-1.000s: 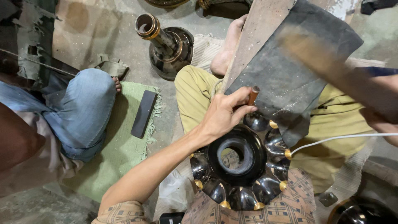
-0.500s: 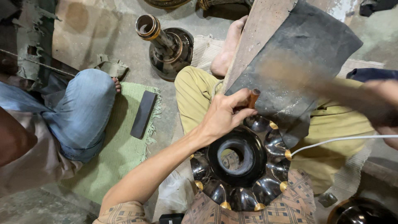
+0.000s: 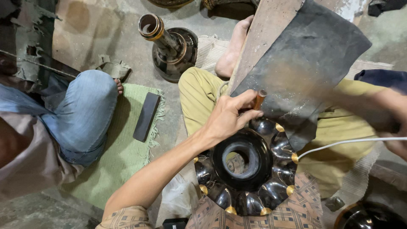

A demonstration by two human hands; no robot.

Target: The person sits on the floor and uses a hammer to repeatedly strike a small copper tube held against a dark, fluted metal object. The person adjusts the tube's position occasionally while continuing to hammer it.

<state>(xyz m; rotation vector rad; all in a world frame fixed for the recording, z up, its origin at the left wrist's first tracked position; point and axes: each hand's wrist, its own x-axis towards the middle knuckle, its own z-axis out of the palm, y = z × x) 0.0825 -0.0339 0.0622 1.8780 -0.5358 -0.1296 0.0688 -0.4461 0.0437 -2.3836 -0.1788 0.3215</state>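
My left hand grips a short copper-coloured punch, its tip set on the rim of a black lobed metal ring with brass dots that rests on my lap. My right hand is at the right edge, smeared by motion. It appears closed on a hammer handle, which shows only as a brownish blur over the dark sheet. That sheet drapes a slanted wooden plank just behind the ring.
Another person in blue jeans sits at the left beside a green mat carrying a black bar. A black and brass stand lies on the floor ahead. A white cable crosses my right leg. A dark vessel sits bottom right.
The blurred hammer has swung down from the upper right toward the punch. My left hand stays on the punch and ring.
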